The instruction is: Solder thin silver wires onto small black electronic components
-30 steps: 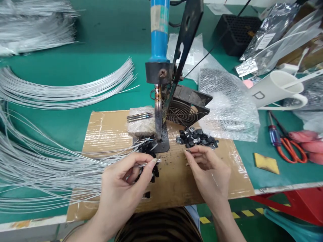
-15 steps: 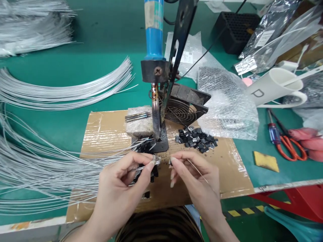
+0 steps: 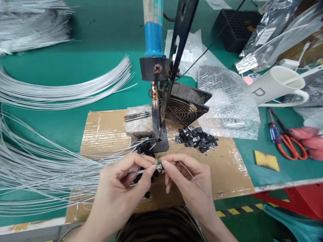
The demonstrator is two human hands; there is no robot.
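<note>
My left hand [image 3: 123, 188] pinches the end of a thin grey wire [image 3: 141, 170] between thumb and forefinger. My right hand [image 3: 188, 183] pinches a small dark part [image 3: 159, 166] and presses it against that wire end; the fingertips of both hands meet. A thin solder strand [image 3: 191, 176] runs back over my right hand. Just beyond stands a mounted soldering iron [image 3: 154, 111] with a blue handle, tip down. A pile of small black parts [image 3: 195, 137] lies right of it, and another dark heap [image 3: 145, 148] sits under my left fingers.
Everything sits on a taped cardboard sheet [image 3: 106, 131] on a green bench. Fans of grey wires [image 3: 50, 158] spread on the left. A black fan [image 3: 184, 107], bubble wrap [image 3: 227, 104], a white mug [image 3: 277, 87], a screwdriver [image 3: 274, 131] and red scissors [image 3: 292, 148] lie right.
My right hand left the black-part pile, carrying a small part leftwards, and now meets my left fingertips at the wire end. My left hand stayed nearly still.
</note>
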